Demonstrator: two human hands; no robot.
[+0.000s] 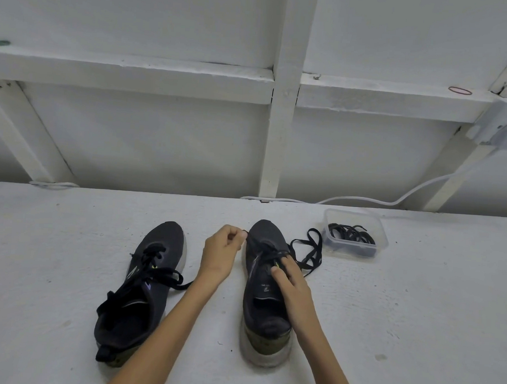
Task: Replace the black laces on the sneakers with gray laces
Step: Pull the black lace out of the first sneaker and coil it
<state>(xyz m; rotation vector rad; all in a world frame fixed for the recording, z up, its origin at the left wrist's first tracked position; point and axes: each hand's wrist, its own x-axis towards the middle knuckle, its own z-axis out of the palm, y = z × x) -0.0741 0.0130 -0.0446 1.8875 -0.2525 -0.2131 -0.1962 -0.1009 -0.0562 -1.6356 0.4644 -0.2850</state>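
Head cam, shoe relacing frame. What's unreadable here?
All in the head view:
- Laces in the tub: gray or black unclear; cloudy wall, dim light.
- Right hand: gripping a lace or only pressing, unclear; fingertips are buried in the right sneaker lacing.
- Eyelets still threaded there: covered by that hand.
- Tongue print: too small.
- Left sneaker heel: partly crossed by the left forearm.
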